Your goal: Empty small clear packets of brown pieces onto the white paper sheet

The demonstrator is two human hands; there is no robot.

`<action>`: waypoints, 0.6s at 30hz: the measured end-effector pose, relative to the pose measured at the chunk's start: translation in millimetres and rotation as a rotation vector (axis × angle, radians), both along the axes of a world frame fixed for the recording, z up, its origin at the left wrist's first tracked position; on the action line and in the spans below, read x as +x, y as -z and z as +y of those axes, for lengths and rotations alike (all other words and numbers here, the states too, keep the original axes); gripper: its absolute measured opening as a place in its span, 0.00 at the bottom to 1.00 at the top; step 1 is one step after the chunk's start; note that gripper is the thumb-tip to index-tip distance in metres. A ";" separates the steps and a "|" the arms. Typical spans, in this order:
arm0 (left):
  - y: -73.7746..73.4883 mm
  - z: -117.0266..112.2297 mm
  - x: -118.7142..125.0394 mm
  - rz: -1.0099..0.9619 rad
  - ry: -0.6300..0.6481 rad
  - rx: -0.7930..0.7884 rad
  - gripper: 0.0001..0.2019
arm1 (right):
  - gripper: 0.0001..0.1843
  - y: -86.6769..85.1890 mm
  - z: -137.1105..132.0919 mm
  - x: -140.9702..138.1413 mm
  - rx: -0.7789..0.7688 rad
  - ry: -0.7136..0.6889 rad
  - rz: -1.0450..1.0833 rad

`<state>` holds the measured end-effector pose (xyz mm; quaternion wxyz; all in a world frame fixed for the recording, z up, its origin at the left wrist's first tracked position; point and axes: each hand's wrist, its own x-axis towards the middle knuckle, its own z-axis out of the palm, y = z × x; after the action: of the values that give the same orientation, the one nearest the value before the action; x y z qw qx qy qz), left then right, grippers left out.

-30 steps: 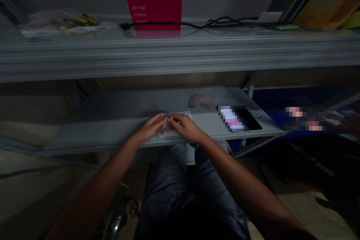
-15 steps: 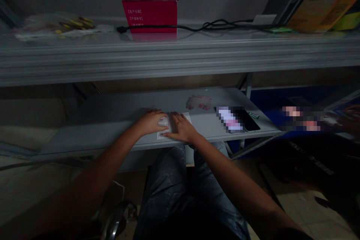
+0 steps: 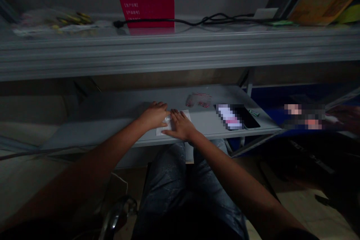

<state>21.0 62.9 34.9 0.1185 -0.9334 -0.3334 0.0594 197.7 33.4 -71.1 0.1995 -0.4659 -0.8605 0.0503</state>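
A white sheet of paper (image 3: 161,131) lies at the front edge of the grey lower shelf, partly covered by both hands. My right hand (image 3: 183,126) rests flat on it, fingers stretched and thumb spread toward the left. On its left, my left hand (image 3: 154,115) is curled, with thumb and forefinger around a small clear plastic piece (image 3: 168,119) on the paper. The exact kind of this shiny piece is too small and dim to tell. Both hands are close together and nearly touch at the fingers.
Behind the hands lies a clear bag with small red items (image 3: 203,100). Two phones, one with a lit blurred screen (image 3: 229,117) and one dark (image 3: 250,118), lie to the right. An upper shelf edge (image 3: 168,54) crosses ahead, bearing red boxes (image 3: 149,9) and a black cable (image 3: 194,23). A person sits at right.
My left hand has shifted slightly up and opened its grip a little around the clear piece. My right hand stays on the paper. The whole view has tilted slightly.
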 end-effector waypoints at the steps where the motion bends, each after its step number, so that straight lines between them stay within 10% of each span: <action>1: -1.3 -0.5 -0.7 0.005 0.000 -0.011 0.15 | 0.57 0.3 -0.1 0.0 0.002 0.003 -0.005; 18: 2.9 4.6 1.4 -0.019 0.022 -0.106 0.17 | 0.58 -0.6 -0.6 -0.2 -0.015 0.011 0.001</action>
<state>22.4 67.5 32.0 0.0662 -0.9425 -0.3207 0.0667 197.4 32.8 -70.5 0.1966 -0.4720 -0.8576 0.0560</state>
